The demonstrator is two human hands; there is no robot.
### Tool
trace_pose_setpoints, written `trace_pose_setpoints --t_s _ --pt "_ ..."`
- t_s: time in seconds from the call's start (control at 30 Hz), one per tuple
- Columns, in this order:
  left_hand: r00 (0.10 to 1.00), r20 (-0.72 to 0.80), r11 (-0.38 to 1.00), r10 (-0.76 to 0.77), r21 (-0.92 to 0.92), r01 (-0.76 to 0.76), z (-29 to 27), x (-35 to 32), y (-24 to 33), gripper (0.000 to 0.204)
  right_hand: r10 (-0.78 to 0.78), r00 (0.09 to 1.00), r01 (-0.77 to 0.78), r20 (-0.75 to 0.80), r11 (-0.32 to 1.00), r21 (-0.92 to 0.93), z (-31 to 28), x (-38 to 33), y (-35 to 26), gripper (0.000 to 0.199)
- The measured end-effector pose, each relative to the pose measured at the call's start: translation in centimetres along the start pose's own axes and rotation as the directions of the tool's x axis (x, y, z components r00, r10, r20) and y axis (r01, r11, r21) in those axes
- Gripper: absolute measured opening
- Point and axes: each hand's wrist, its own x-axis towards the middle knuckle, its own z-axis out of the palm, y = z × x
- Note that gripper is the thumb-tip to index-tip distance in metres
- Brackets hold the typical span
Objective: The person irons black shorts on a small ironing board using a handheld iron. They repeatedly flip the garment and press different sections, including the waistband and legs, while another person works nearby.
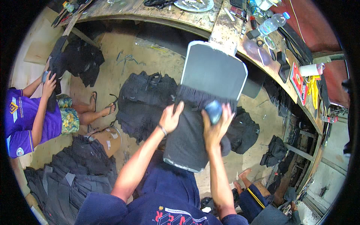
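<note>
A black garment with a gathered band is drawn over the lower part of a long grey board with pale edges. My left hand grips the garment's left edge just below the band, thumb on top. On the right side of the cloth, my right hand is closed around a shiny dark-blue rounded block. Motion blurs this hand and the block, so the block's exact kind cannot be made out. The board's lower end lies over my lap, and its far end meets the bench.
A wooden bench curves across the back and right, with a water bottle, a plate and a cup. Black garments lie heaped on the floor. A co-worker in purple sits left; another person sits lower right.
</note>
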Motion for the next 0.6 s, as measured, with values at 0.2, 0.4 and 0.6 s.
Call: trace_pose_setpoints --t_s 0.2,0.4,0.6 --pt "0.534 -0.488 0.715 0.691 0.573 -0.402 0.5 5.4 3.3 0.056 0.173 0.976 -0.172 -0.135 0.985 0.021 4.7 7.1 4.4 0.074" --pt "0.787 0.297 0.361 0.541 0.763 -0.536 -0.2 2.4 9.7 0.073 0.167 0.975 -0.161 -0.146 0.986 0.052 3.5 7.0 4.2 0.070" --pt "0.735 0.674 0.612 0.071 0.553 -0.566 -1.2 7.2 11.4 0.078 0.212 0.950 -0.193 -0.228 0.976 0.104 4.5 6.9 4.7 0.068"
